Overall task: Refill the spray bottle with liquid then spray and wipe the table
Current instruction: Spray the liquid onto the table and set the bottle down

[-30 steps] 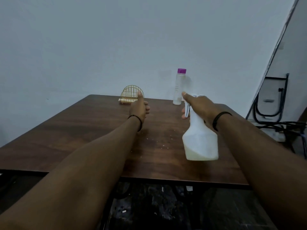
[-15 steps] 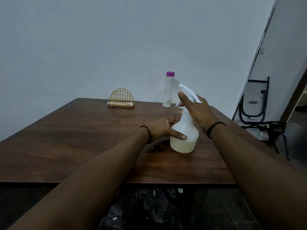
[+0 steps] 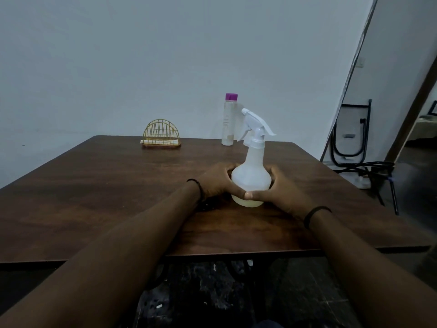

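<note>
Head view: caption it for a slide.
Both hands, left and right, grip the white translucent plastic spray bottle upright on the dark wooden table.

Both forearms reach forward and angle in toward each other. The left hand (image 3: 216, 183) and right hand (image 3: 282, 189) cup the same spray bottle (image 3: 251, 178) from opposite sides, fingers curled round its belly, thumbs meeting in front. A dark band sits on each wrist.

Dim room, cool bluish cast.
Soft sheen on table (image 3: 94, 185); wide-angle bend at edges; forearms near cam slightly soft.
</note>
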